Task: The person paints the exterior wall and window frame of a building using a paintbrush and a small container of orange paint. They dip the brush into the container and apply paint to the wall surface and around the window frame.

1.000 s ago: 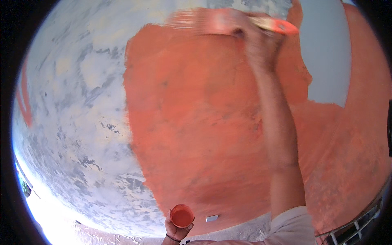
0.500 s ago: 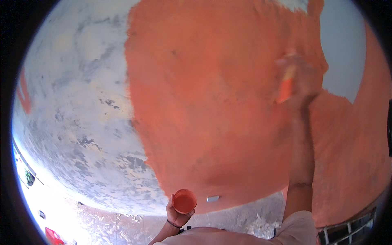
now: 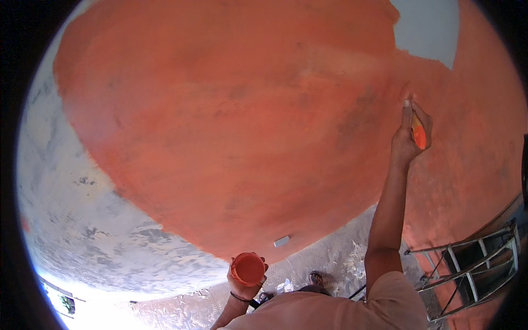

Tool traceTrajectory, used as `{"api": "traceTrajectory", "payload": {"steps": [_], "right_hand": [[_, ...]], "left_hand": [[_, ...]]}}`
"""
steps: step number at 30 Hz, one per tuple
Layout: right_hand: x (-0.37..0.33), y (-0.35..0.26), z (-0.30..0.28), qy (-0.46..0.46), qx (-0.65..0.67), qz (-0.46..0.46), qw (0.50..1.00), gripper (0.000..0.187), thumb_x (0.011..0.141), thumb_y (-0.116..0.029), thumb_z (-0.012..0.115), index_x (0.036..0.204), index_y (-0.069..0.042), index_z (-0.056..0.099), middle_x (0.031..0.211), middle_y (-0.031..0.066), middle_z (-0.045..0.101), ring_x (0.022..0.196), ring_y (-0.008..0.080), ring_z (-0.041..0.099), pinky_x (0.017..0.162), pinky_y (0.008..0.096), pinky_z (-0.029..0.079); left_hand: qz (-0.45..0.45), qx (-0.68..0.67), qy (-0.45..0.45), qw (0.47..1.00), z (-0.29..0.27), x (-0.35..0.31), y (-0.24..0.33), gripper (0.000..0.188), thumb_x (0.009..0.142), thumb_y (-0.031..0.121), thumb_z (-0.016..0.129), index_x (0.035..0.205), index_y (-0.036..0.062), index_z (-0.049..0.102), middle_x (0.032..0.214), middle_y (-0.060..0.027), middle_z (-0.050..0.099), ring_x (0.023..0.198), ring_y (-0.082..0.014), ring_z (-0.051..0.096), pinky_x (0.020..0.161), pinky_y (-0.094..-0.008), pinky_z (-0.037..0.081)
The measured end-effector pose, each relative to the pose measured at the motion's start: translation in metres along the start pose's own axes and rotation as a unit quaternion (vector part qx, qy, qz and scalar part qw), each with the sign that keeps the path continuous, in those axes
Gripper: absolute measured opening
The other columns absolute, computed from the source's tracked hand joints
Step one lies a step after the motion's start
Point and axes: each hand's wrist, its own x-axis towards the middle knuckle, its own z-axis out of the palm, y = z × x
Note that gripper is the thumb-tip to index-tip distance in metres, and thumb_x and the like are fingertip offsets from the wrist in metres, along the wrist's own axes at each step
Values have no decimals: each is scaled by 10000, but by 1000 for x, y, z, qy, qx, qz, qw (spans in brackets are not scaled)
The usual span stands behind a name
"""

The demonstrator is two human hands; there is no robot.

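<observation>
My right hand (image 3: pixel 406 142) is raised at the wall on the right, fingers wrapped round a paintbrush (image 3: pixel 419 135) with an orange-smeared handle. Its bristle end points up and meets the orange paint, mostly hidden by my fingers. Low in the middle, my left hand (image 3: pixel 240 287) grips a round cup of orange paint (image 3: pixel 248 269) from below, its opening facing up. Fresh orange paint covers most of the wall (image 3: pixel 220 143) before me.
Bare grey-white wall (image 3: pixel 71 203) borders the orange at left; a pale blue-grey patch (image 3: pixel 426 27) lies at upper right. A small white box (image 3: pixel 281 241) is on the lower wall. A metal ladder (image 3: pixel 473 286) stands at lower right, above a paint-spattered floor (image 3: pixel 324 264).
My view has turned to the right, bringing the ladder and my foot into sight. My right hand, blurred before, is now sharp, with the brush pointing upward. The paint cup stays in my left hand.
</observation>
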Motion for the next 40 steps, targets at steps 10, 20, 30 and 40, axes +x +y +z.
{"api": "traceTrajectory", "payload": {"steps": [10,20,30,40], "right_hand": [[-107,19,-57,-457,323,-17,828,307,986,-254,685,1232,-72,673,1191,39,661,1102,164,626,964,318,514],[-83,333,-64,-11,248,269,931,306,1064,-165,479,1194,20,685,1038,72,696,1020,238,665,844,378,568],[-76,155,-64,-692,168,167,682,207,974,-224,664,1160,-151,718,1112,140,691,1024,318,678,904,416,545],[-101,327,-153,-26,231,519,822,473,864,-261,829,1215,5,658,1290,134,677,1074,225,684,912,360,543]], "left_hand": [[-54,-81,-107,989,42,86,-116,579,998,408,606,1486,125,477,1405,-182,502,1246,-328,500,915,-516,593],[-71,-123,-95,985,30,129,-216,591,1000,443,606,1480,114,503,1452,-198,512,1315,-350,498,942,-513,575],[-70,-76,-41,994,51,162,-244,582,966,487,584,1445,163,512,1306,-148,520,1131,-297,506,818,-448,582],[-49,36,-102,993,5,185,-233,739,961,581,628,1511,116,462,1505,-232,480,1368,-406,465,971,-579,566]]}}
